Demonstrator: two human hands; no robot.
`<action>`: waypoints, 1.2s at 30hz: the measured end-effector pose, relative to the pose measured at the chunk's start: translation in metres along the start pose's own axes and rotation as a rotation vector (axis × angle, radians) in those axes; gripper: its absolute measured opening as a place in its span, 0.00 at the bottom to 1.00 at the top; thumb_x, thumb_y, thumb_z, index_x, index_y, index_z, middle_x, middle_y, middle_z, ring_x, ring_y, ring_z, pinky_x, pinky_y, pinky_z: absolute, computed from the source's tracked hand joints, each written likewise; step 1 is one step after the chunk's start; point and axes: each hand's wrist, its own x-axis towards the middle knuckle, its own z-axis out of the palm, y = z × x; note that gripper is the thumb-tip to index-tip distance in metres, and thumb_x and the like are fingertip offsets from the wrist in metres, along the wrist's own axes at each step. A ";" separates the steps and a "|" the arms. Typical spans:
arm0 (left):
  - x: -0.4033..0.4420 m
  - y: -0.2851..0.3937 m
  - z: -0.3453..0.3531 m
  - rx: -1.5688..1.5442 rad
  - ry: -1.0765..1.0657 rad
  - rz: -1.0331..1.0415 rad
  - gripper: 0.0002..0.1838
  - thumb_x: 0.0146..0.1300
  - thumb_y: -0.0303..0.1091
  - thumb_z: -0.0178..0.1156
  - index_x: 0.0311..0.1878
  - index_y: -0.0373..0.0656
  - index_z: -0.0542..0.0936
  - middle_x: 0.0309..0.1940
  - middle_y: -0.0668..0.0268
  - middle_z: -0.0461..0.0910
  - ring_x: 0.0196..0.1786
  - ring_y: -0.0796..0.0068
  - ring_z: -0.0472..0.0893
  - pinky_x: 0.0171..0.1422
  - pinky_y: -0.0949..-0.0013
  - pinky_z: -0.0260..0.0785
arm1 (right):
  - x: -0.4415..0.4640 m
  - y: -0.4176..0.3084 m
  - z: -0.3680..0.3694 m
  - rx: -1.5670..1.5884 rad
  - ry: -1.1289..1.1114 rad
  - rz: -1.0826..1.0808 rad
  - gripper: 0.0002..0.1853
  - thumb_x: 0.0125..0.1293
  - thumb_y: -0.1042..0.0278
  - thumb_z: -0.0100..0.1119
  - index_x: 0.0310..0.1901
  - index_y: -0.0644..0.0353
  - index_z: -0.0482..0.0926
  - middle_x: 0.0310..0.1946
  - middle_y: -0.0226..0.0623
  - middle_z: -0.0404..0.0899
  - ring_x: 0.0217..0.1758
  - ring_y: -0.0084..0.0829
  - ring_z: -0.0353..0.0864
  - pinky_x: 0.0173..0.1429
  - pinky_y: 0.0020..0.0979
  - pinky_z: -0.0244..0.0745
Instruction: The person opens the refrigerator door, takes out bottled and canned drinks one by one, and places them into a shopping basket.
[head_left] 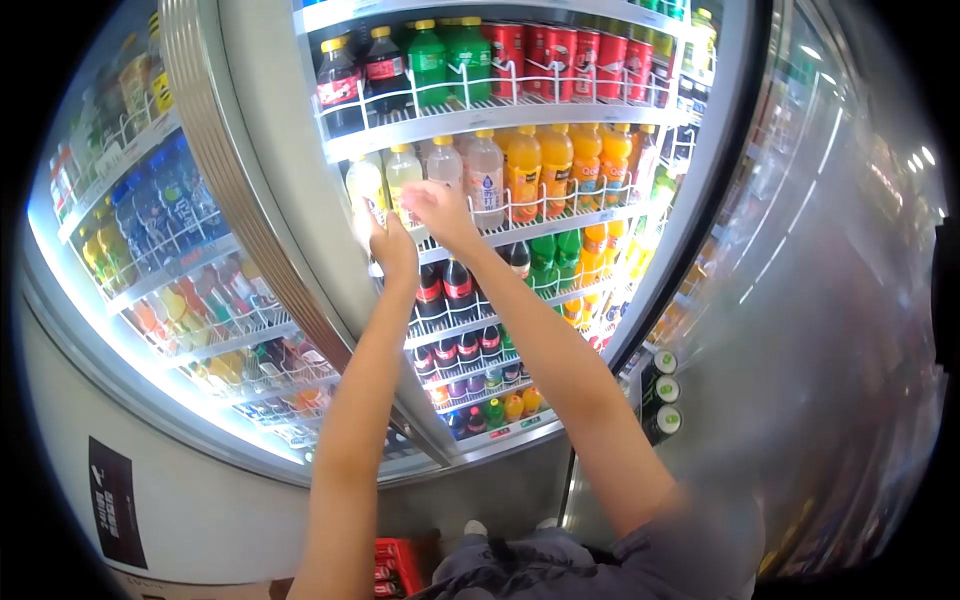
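Note:
Both my hands reach into a lit drinks fridge at its second shelf from the top. My left hand (pixel 395 248) is closed around the lower part of a pale yellow drink bottle (pixel 367 182) at the shelf's left end; glare washes out part of it. Just to the right, my right hand (pixel 440 214) is in front of another pale bottle (pixel 403 165), its blurred fingers loosely bent and pointing left. Nothing shows in that hand, and whether it touches the bottle is unclear. Clear bottles (pixel 486 175) and orange juice bottles (pixel 522 170) continue the row.
White wire rails (pixel 545 208) run along the shelf fronts. Above stand cola bottles, green bottles and red cans (pixel 507 60); more cola bottles (pixel 458 285) are below. An open glass door (pixel 700 200) is at right, with several dark cans (pixel 663 390) nearby. A red crate (pixel 402 562) sits on the floor.

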 end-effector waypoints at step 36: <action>0.000 -0.041 -0.008 0.209 0.012 0.033 0.33 0.70 0.37 0.55 0.73 0.31 0.57 0.66 0.41 0.67 0.70 0.47 0.68 0.71 0.57 0.62 | 0.019 -0.035 0.050 -0.338 0.015 -0.207 0.19 0.64 0.70 0.65 0.55 0.68 0.78 0.45 0.41 0.85 0.52 0.25 0.82 0.55 0.28 0.75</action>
